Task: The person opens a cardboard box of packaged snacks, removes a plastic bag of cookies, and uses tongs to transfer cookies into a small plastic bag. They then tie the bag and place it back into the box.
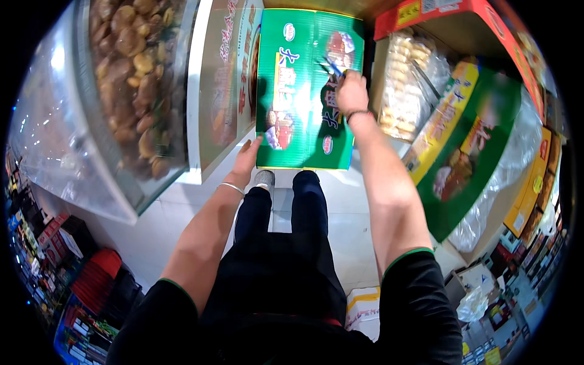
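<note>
A closed green cardboard carton [304, 91] with yellow edges and printed food pictures lies in front of me, its lid seam running away from me. My right hand [353, 92] is closed over the right half of the lid. From its fingers sticks a slim blue tool [333, 66] with a thin tip, which looks like a cutter; the grip hides most of it. At the carton's near left corner, my left hand [245, 157] holds the edge, with part of its fingers hidden along the side.
A clear-sided bin of brown snacks [131, 79] and a white printed box [222, 79] stand at the left. On the right, an open red-rimmed carton [401, 15] contains wrapped pale biscuits [404, 79]. A green carton flap [468, 152] and clear plastic [511, 164] hang beside it.
</note>
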Demonstrator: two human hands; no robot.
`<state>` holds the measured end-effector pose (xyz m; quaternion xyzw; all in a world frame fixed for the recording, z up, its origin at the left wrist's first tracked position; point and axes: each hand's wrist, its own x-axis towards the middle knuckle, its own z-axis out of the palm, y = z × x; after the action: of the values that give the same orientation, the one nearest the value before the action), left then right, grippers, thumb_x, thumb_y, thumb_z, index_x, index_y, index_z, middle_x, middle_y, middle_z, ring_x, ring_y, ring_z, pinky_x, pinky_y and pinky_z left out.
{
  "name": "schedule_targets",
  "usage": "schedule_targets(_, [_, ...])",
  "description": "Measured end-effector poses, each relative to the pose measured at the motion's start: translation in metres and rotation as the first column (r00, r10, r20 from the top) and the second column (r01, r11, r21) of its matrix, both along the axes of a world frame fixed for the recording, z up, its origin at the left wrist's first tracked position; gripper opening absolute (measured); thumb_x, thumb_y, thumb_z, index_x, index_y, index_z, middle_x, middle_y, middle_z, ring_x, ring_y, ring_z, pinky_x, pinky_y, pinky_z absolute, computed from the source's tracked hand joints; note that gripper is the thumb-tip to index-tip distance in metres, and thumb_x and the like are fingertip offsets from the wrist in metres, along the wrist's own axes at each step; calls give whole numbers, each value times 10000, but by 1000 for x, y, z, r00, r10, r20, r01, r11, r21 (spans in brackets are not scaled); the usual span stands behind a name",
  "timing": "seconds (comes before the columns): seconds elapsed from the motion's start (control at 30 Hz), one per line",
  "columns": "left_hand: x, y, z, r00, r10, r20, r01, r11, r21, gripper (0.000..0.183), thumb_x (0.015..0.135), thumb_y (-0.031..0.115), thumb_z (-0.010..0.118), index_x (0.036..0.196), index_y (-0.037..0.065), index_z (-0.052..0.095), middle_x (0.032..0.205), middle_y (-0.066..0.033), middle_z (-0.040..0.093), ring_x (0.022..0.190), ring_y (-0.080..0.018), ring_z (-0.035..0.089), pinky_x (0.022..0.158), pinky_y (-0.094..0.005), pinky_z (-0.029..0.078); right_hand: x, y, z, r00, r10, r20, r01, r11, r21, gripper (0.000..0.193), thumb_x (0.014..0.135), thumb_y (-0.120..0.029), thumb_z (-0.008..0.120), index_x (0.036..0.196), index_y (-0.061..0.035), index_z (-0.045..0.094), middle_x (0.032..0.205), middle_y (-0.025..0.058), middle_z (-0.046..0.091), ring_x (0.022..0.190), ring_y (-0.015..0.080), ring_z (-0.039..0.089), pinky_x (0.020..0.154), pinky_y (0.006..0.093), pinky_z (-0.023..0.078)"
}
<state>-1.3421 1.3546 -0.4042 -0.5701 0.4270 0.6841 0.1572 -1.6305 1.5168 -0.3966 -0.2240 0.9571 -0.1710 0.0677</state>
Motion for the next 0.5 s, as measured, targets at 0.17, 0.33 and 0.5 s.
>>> schedule_targets(0.17, [29,11,-52,928,373,15,-353,863,361,674,951,545,454,1427,77,362,1425,-116,442,1317,-254,417,1094,-505,300,-89,-59,-10,956,189,-222,-205,977,-51,211,919,-196,489,1019,-53,607,1091,135,614,1076,341,531,892,435,463])
schedule_targets(0.33, [13,34,-39,833,553,-3,-505,762,405,369,949,367,515,1190,90,555,1089,-64,643,980,-212,628,852,-371,535,-168,-104,-14,938,347,12,-341,913,223,292,961,-277,452,1105,-59,582,1090,205,639,1061,378,587,912,482,465])
schedule_targets(0.5, [7,32,-42,774,631,-46,-556,714,426,318,953,323,505,1129,70,581,1035,-69,643,936,-221,623,850,-375,527,-175,-123,-5,941,332,69,-339,925,171,285,965,-294,448,1077,-62,569,1048,247,640,1008,405,606,868,494,486])
